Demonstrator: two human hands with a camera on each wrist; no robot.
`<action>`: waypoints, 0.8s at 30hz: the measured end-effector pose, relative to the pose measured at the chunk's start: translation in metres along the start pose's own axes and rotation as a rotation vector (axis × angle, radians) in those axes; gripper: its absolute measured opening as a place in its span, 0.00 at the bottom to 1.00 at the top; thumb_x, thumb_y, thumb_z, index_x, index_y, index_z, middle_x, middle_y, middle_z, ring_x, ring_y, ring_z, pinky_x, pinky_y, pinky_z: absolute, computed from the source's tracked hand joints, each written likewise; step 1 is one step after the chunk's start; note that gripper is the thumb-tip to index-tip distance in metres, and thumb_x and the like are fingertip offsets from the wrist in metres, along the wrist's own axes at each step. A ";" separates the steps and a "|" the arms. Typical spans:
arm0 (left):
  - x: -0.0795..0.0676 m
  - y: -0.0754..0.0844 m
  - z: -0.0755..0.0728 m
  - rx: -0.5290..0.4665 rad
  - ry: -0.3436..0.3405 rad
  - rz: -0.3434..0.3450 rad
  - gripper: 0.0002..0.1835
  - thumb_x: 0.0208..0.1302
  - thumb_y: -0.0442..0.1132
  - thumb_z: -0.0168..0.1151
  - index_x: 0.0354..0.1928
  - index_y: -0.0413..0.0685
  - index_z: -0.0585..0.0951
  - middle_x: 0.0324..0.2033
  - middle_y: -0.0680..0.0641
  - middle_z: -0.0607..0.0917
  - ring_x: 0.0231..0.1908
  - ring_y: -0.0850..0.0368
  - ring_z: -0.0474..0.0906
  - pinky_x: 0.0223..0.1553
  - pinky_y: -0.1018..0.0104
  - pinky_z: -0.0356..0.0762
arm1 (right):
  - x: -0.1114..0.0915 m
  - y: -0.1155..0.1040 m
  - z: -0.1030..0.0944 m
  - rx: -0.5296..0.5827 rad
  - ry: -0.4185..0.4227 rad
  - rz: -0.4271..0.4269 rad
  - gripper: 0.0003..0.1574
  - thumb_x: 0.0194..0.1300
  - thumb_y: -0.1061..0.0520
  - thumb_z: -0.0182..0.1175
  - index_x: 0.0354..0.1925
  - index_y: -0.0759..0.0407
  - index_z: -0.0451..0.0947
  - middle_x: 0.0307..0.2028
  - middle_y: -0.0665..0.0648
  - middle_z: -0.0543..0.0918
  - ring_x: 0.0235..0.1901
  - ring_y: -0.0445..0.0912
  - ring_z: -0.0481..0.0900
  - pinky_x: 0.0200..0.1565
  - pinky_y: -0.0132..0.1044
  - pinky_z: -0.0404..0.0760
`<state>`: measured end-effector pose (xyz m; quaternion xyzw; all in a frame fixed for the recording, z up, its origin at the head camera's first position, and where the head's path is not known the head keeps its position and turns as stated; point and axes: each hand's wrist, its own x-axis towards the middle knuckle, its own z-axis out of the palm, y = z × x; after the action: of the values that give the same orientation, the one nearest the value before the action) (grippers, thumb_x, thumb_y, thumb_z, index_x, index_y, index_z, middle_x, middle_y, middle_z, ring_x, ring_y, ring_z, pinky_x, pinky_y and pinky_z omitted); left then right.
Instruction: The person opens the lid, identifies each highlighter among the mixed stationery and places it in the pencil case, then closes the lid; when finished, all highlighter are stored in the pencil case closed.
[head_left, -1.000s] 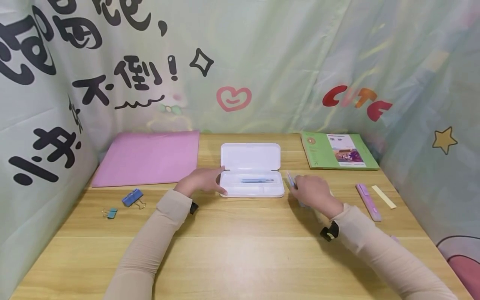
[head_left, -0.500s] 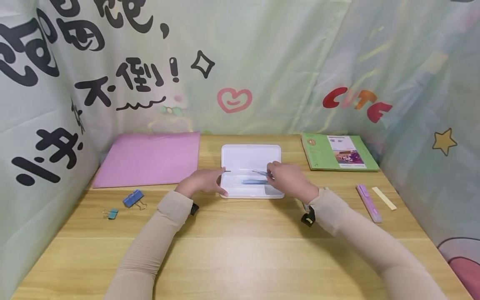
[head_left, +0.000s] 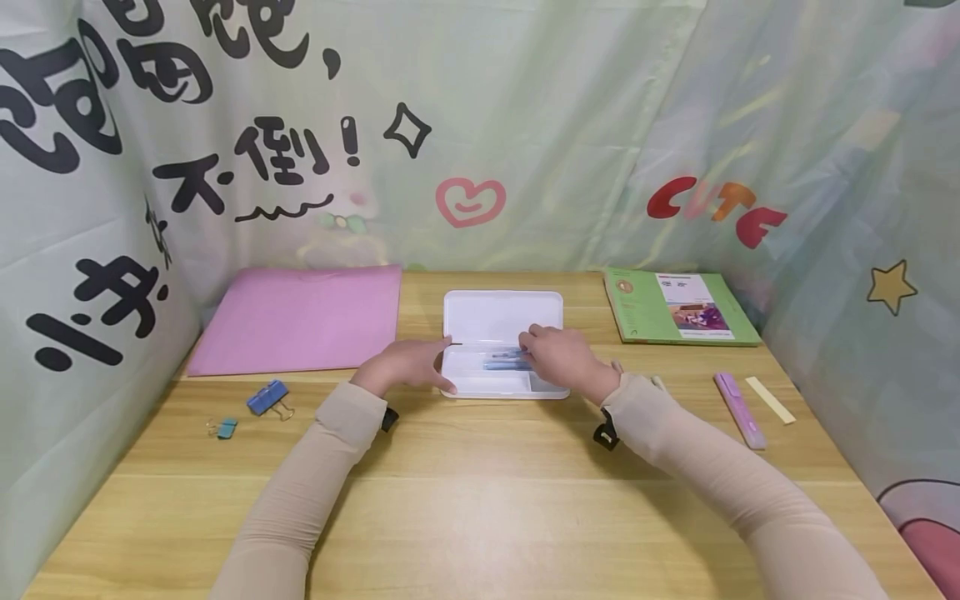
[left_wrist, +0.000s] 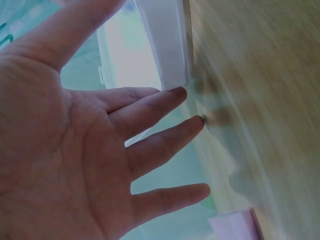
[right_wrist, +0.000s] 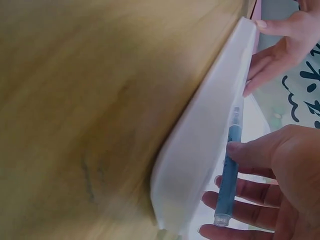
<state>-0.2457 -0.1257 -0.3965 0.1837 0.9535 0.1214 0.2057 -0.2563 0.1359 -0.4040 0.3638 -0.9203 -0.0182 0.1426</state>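
An open white pencil case [head_left: 487, 317] stands mid-table, its lid raised toward the back. Straight, splayed fingers of my left hand [head_left: 401, 364] touch the case's left end; in the left wrist view one fingertip meets the case's end wall [left_wrist: 172, 72]. My right hand [head_left: 562, 354] is over the right part of the tray. Between its thumb and fingers it pinches a blue pen [right_wrist: 229, 182] with clear ends, held along the case's long side. Another light blue pen [head_left: 498, 365] lies in the tray, partly behind the right hand.
A pink folder [head_left: 300, 321] lies back left, with a blue binder clip [head_left: 266, 397] and a smaller teal one [head_left: 227, 428] in front. Green book [head_left: 675, 307] back right; purple pen-shaped item [head_left: 738, 410] and cream strip [head_left: 770, 400] at right. Printed cloth hangs behind.
My right hand has moved left from beside the case to over its tray, bringing the pen down beside the other one. The left hand has stayed at the case's left end.
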 end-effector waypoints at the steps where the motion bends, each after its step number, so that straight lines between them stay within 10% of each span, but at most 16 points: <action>1: 0.000 0.000 0.000 0.002 0.000 -0.003 0.53 0.40 0.67 0.59 0.66 0.58 0.48 0.61 0.50 0.60 0.50 0.54 0.65 0.40 0.58 0.66 | 0.000 0.000 0.001 -0.007 -0.003 -0.006 0.08 0.54 0.53 0.59 0.31 0.55 0.74 0.22 0.49 0.70 0.18 0.42 0.68 0.13 0.34 0.62; 24: -0.002 0.003 -0.002 -0.020 -0.012 -0.006 0.53 0.40 0.66 0.60 0.67 0.57 0.48 0.61 0.48 0.61 0.42 0.55 0.67 0.30 0.63 0.66 | -0.012 0.001 0.001 0.022 -0.059 -0.002 0.08 0.55 0.61 0.54 0.35 0.56 0.77 0.26 0.50 0.74 0.24 0.44 0.72 0.20 0.34 0.70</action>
<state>-0.2437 -0.1244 -0.3933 0.1797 0.9515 0.1294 0.2137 -0.2489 0.1443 -0.4080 0.3654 -0.9240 -0.0192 0.1113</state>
